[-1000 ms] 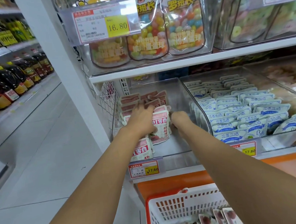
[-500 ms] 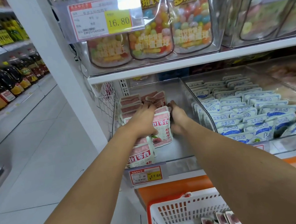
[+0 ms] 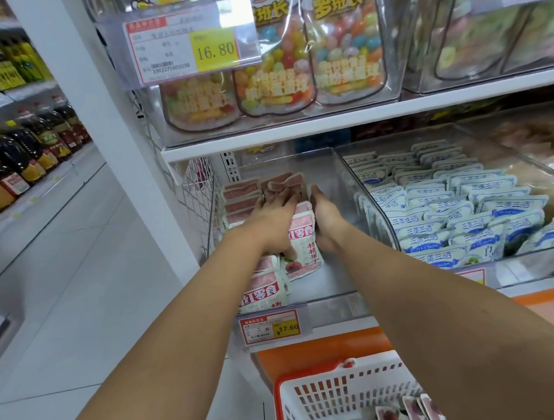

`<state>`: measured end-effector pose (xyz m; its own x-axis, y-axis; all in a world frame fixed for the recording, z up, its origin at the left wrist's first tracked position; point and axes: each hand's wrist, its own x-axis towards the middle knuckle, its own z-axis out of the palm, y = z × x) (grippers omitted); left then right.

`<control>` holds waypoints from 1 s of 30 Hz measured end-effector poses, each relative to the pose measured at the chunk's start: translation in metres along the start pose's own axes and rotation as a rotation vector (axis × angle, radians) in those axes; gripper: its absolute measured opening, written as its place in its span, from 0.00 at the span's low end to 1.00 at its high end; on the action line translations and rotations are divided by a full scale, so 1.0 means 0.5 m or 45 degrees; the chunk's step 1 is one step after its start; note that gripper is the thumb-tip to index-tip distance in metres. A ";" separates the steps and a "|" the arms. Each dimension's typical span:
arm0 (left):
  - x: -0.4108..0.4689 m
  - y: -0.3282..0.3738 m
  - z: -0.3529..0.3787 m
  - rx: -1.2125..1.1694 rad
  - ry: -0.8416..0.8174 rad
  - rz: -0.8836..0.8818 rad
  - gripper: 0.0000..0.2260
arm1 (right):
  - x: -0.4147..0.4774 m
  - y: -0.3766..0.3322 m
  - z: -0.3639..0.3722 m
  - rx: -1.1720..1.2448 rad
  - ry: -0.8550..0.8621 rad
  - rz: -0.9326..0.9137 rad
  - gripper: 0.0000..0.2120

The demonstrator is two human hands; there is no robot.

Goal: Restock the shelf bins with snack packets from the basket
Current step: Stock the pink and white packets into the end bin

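Pink-and-white snack packets (image 3: 304, 240) stand in rows in the left part of a clear shelf bin (image 3: 331, 171). My left hand (image 3: 270, 223) lies over the top of the front rows, fingers stretched toward the back. My right hand (image 3: 326, 220) presses flat against the right side of the same rows, fingers pointing into the bin. The right half of the bin floor is bare. Below, a white basket with a red rim (image 3: 327, 396) holds more pink packets (image 3: 389, 416), partly hidden by my right forearm.
A neighbouring clear bin holds blue-and-white packets (image 3: 446, 213). The shelf above carries bags of coloured candy (image 3: 293, 64) behind a price tag. An orange ledge (image 3: 324, 345) runs under the bins. Oil bottles (image 3: 16, 159) line the aisle shelf at the left.
My right hand has moved left from the bare bin floor to the side of the pink packets. My left hand reached a little further back over them.
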<state>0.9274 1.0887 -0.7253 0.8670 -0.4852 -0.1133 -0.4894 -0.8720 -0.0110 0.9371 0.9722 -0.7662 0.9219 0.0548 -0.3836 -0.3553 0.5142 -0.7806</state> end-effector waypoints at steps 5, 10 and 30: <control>-0.007 0.014 0.004 0.005 0.117 -0.039 0.50 | -0.004 0.003 0.001 -0.093 0.137 -0.045 0.27; -0.018 0.022 0.001 -0.036 0.165 -0.099 0.48 | -0.018 0.001 0.006 -0.267 0.238 -0.113 0.29; -0.394 0.191 0.247 -0.523 0.348 -0.119 0.17 | -0.398 0.132 -0.240 -1.559 0.097 -0.604 0.27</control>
<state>0.6982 1.1088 -0.8268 0.9250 -0.3554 0.1345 -0.3791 -0.8393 0.3897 0.7118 0.8927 -0.8007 0.9984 0.0160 0.0548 0.0524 -0.6360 -0.7699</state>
